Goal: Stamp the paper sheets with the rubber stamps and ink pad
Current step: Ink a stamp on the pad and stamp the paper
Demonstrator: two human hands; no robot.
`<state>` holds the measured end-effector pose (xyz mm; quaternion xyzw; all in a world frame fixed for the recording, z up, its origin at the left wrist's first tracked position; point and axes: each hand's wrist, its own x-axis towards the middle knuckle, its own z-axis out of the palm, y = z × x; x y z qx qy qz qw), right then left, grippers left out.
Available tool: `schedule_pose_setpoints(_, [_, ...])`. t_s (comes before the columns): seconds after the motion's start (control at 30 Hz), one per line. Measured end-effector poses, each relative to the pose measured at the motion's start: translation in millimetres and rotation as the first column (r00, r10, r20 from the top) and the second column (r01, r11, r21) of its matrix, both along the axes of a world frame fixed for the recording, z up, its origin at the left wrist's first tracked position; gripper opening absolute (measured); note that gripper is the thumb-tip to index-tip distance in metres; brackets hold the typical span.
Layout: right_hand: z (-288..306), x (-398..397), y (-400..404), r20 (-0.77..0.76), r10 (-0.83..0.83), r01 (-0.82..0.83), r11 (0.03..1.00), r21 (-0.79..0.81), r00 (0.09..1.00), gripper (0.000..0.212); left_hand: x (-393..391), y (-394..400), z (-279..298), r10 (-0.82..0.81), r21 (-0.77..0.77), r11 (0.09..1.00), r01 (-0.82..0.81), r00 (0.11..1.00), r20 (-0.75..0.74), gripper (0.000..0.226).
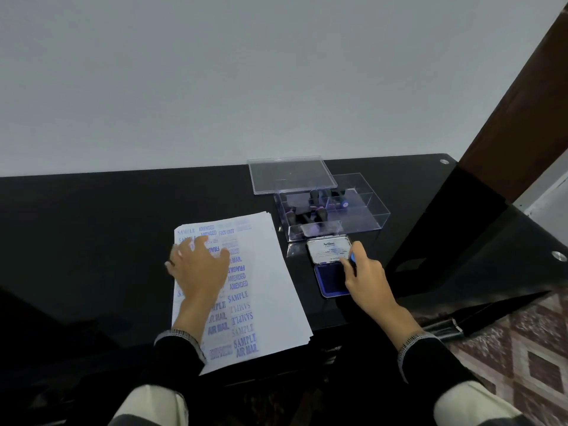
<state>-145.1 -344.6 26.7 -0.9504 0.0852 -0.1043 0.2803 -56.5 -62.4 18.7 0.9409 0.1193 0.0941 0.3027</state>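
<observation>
The right hand [367, 279] covers nearly all of the stamp [353, 258] it grips; only a blue tip shows, so its text side is hidden. The left hand [199, 272] hides part of the printed marks on the paper sheets [267, 272]. Stamps in the clear box [362, 219] are dim, their labels unreadable. The ink pad [330, 279] lid's small print is blurred.
</observation>
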Motion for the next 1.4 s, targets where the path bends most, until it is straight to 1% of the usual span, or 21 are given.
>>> schedule_pose_setpoints(0.07, [3.5,5.6,-2.2,-0.039,0.0,-0.001,0.999,-0.037,0.999,0.021,3.5,10.8,-1.9,0.002,0.043,0.999,0.004,0.989,-0.146,0.069])
schedule_pose_setpoints(0.1, [7.3,9.9,-3.3,-0.07,0.005,-0.009,0.998,-0.054,0.998,0.021,4.4,14.7,-3.7,-0.004,0.061,0.998,0.015,0.986,-0.166,0.072])
schedule_pose_setpoints(0.17, [13.7,18.0,-5.0,-0.143,0.011,-0.022,0.997,-0.076,0.99,0.019,3.4,21.9,-6.5,-0.017,0.097,0.995,0.032,0.989,-0.145,0.068])
schedule_pose_setpoints(0.23, [15.9,20.6,-4.7,-0.156,0.01,-0.023,0.997,-0.08,0.988,0.017,2.6,30.0,-8.4,-0.044,0.124,0.991,0.058,0.993,-0.113,0.063])
schedule_pose_setpoints(0.43, [-1.9,-3.6,4.4,0.023,-0.049,0.049,0.999,0.001,0.999,0.019,2.5,48.1,-15.4,-0.131,0.208,0.967,0.145,0.988,-0.077,0.058])
schedule_pose_setpoints(0.53, [-3.5,-7.5,6.9,0.066,-0.068,0.07,0.997,-0.022,0.995,0.019,0.5,47.9,-19.9,-0.155,0.245,0.955,0.164,0.986,-0.058,0.059])
schedule_pose_setpoints(0.63, [1.0,0.0,4.8,-0.003,-0.056,0.056,0.996,-0.076,0.998,0.02,0.6,48.1,-21.6,-0.156,0.255,0.952,0.167,0.986,-0.062,0.059])
schedule_pose_setpoints(0.73, [7.6,9.0,1.4,-0.083,-0.056,0.047,0.993,-0.105,0.995,0.015,0.7,48.4,-22.2,-0.159,0.253,0.952,0.17,0.985,-0.064,0.059])
schedule_pose_setpoints(0.8, [11.5,13.1,2.2,-0.123,-0.057,0.041,0.991,-0.13,0.991,0.017,0.5,48.2,-21.8,-0.16,0.255,0.952,0.172,0.985,-0.066,0.06])
schedule_pose_setpoints(0.87, [12.7,14.7,5.1,-0.134,-0.068,0.043,0.983,-0.177,0.989,0.02,0.0,47.3,-20.2,-0.16,0.26,0.95,0.174,0.984,-0.074,0.06])
schedule_pose_setpoints(0.93, [10.9,12.9,8.5,-0.104,-0.08,0.055,0.973,-0.223,0.991,0.025,-0.5,46.6,-19.2,-0.157,0.261,0.95,0.172,0.984,-0.079,0.06])
schedule_pose_setpoints(1.0, [7.3,9.6,9.3,-0.061,-0.085,0.071,0.979,-0.193,0.995,0.02,-1.0,46.3,-18.9,-0.154,0.26,0.951,0.17,0.985,-0.081,0.06])
schedule_pose_setpoints(1.07, [5.8,6.6,7.8,-0.042,-0.085,0.08,0.991,-0.109,0.996,0.014,-1.5,46.6,-19.0,-0.157,0.256,0.951,0.172,0.984,-0.08,0.06])
schedule_pose_setpoints(1.2, [7.4,4.5,5.1,-0.046,-0.083,0.083,0.997,0.0,0.996,0.021,-1.9,46.8,-18.5,-0.159,0.25,0.952,0.175,0.984,-0.083,0.061])
schedule_pose_setpoints(1.27, [7.4,4.0,5.9,-0.047,-0.087,0.088,0.996,0.003,0.995,0.021,-2.4,46.9,-18.8,-0.162,0.246,0.953,0.176,0.984,-0.074,0.06])
schedule_pose_setpoints(1.4, [6.8,0.6,11.2,-0.026,-0.086,0.083,0.992,-0.095,0.996,0.022,-2.0,47.3,-19.5,-0.164,0.245,0.953,0.178,0.984,-0.074,0.061])
